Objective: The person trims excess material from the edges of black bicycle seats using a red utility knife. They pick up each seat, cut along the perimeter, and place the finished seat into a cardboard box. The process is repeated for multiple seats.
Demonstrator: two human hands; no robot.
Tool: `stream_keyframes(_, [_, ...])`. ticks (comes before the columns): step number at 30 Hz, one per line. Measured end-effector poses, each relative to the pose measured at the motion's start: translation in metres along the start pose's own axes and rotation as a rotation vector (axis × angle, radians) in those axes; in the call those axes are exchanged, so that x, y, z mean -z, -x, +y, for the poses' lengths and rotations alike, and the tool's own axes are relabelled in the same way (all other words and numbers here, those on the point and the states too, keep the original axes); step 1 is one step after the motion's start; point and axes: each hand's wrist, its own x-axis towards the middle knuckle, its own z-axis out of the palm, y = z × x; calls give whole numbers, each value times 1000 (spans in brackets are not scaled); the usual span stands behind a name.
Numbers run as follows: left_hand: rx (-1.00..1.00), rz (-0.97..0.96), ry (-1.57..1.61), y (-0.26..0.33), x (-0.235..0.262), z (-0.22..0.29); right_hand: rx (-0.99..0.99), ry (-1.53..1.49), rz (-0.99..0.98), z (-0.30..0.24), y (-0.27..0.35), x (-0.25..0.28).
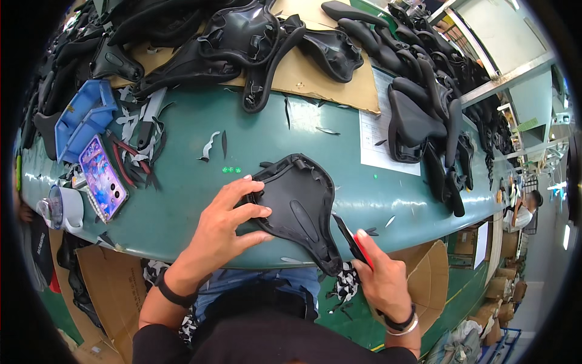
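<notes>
A black bicycle saddle lies underside up near the front edge of the green table, its narrow nose pointing toward me and slightly right. My left hand grips its left rim, fingers over the edge and thumb lower down. In my right hand is a red and black utility knife, its blade pointing up and left beside the saddle's right edge. Whether the blade touches the cover cannot be made out.
Black saddles pile along the far side on cardboard, with more at the right. At left are a blue bin, red-handled pliers, a phone and a white cup. Trimmed scraps dot the green table.
</notes>
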Motion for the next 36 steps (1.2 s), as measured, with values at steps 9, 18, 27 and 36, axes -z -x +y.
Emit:
stream_keyframes(9, [21,55,-56,2,-3,3,-97,193,-108,-24,5,-27])
stream_keyframes(18, [362,167,263,-5,-8,1,-335,-297,160,2,11,-10])
stream_keyframes(27, [730,267,925,12,78,-15,-42,-691,-33,-35,-38,-48])
stream_keyframes(36, [58,713,1089,-49,260,-37,3,-695,45,-14,-33,-59])
